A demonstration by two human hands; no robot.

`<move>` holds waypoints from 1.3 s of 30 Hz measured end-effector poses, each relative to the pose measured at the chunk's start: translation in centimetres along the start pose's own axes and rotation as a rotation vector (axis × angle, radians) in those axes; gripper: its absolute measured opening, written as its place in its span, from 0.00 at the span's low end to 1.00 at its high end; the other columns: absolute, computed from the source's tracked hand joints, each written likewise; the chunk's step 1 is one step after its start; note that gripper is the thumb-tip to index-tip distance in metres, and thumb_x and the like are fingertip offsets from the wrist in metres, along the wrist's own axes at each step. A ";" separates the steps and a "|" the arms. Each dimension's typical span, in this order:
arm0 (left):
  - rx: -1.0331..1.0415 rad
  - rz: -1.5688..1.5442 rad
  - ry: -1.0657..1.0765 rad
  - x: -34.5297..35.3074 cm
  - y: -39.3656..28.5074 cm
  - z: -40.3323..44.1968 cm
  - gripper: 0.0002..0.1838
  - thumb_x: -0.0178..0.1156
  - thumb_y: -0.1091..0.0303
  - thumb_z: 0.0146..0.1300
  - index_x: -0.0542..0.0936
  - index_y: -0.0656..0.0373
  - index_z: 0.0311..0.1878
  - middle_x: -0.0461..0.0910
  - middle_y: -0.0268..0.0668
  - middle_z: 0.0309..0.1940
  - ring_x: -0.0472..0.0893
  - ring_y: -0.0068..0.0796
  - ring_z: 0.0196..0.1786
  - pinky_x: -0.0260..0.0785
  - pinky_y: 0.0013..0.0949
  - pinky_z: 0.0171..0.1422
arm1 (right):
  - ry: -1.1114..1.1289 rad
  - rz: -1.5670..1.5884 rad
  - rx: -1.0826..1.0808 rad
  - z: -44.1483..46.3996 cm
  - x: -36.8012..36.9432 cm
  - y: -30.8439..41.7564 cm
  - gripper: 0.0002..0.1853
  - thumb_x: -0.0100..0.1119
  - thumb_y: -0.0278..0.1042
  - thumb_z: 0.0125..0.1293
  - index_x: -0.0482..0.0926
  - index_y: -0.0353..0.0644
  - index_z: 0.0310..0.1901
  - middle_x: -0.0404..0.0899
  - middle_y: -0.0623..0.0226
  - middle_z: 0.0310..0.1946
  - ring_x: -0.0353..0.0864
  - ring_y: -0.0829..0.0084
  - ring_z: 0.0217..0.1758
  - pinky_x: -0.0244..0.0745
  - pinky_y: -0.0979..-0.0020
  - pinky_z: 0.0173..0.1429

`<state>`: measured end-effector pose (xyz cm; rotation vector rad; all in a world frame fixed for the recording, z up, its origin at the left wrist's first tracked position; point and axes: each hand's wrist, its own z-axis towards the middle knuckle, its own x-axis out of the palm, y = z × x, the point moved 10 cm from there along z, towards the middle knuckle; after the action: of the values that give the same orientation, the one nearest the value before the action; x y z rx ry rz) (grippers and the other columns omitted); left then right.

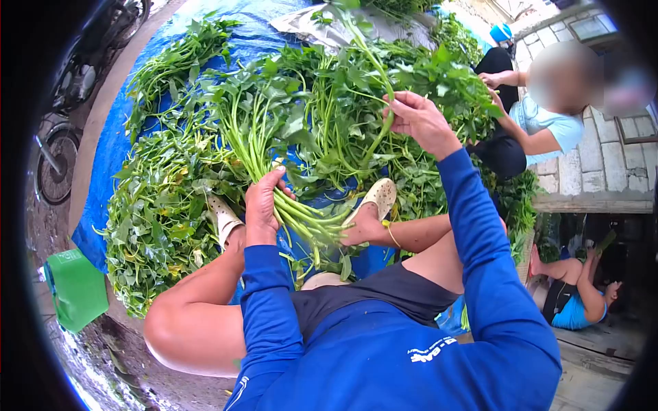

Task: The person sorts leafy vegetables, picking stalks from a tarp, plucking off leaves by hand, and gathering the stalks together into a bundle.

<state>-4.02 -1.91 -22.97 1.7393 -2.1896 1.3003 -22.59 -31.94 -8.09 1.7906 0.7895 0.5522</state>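
My left hand (263, 204) is wrapped round a thick bunch of leafy green stems (248, 140). The leaves fan out away from me, and the cut ends stick out to the right below my fist. Higher up on the right, my right hand (419, 122) pinches a single long leafy stem (373, 60) between thumb and fingers. That stem stands nearly upright, apart from the bunch. Beneath and beyond both hands lies a large heap of the same greens (329, 109), spread over a blue tarp (103, 178).
A heap of trimmed leaves (154, 226) lies left of my feet in pale clogs (223, 218). A green plastic container (77, 291) stands at the left. Another person (548, 130) handles greens at the right; a second person (579, 294) sits farther off. A motorcycle (68, 103) is at upper left.
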 end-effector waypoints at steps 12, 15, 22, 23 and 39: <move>0.005 0.036 0.021 0.2 1.3 -0.6 0.11 0.75 0.63 0.64 0.81 0.55 0.35 0.78 0.30 0.22 0.81 0.26 0.21 0.80 0.35 0.27 | -0.038 0.340 -0.042 -5.4 4.2 -1.4 0.14 0.62 0.38 0.80 0.80 0.46 0.61 0.85 0.71 0.39 0.87 0.76 0.32 0.84 0.72 0.32; 0.010 0.022 0.024 0.5 1.3 -0.8 0.12 0.76 0.63 0.64 0.82 0.56 0.35 0.78 0.31 0.22 0.81 0.27 0.22 0.80 0.35 0.28 | -0.124 0.257 -0.088 -6.2 4.8 -1.6 0.14 0.64 0.38 0.79 0.81 0.47 0.60 0.86 0.71 0.39 0.85 0.78 0.30 0.83 0.73 0.30; 0.016 0.021 0.041 1.4 1.5 -1.0 0.12 0.75 0.65 0.63 0.81 0.59 0.32 0.79 0.35 0.21 0.82 0.29 0.23 0.79 0.36 0.28 | -0.306 0.031 -0.173 -8.7 8.0 -0.1 0.15 0.66 0.39 0.77 0.83 0.44 0.60 0.84 0.72 0.42 0.84 0.80 0.30 0.84 0.74 0.31; 0.013 0.041 0.068 1.7 1.7 -0.9 0.13 0.76 0.62 0.63 0.81 0.58 0.33 0.80 0.36 0.22 0.82 0.30 0.23 0.79 0.36 0.28 | -0.289 0.035 -0.146 -8.6 8.9 -1.0 0.15 0.65 0.38 0.77 0.83 0.43 0.60 0.84 0.72 0.41 0.84 0.80 0.30 0.84 0.74 0.31; -0.332 -0.217 0.222 -2.4 15.7 2.8 0.17 0.76 0.61 0.66 0.84 0.62 0.48 0.87 0.39 0.37 0.87 0.33 0.36 0.85 0.38 0.42 | 0.125 -0.300 0.258 -6.8 18.6 -22.9 0.15 0.69 0.37 0.73 0.89 0.35 0.53 0.91 0.68 0.42 0.86 0.78 0.44 0.80 0.72 0.50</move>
<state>-14.89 -1.66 -34.87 1.5683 -1.9033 0.9642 -20.51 -8.70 -27.34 1.8350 1.2383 0.3782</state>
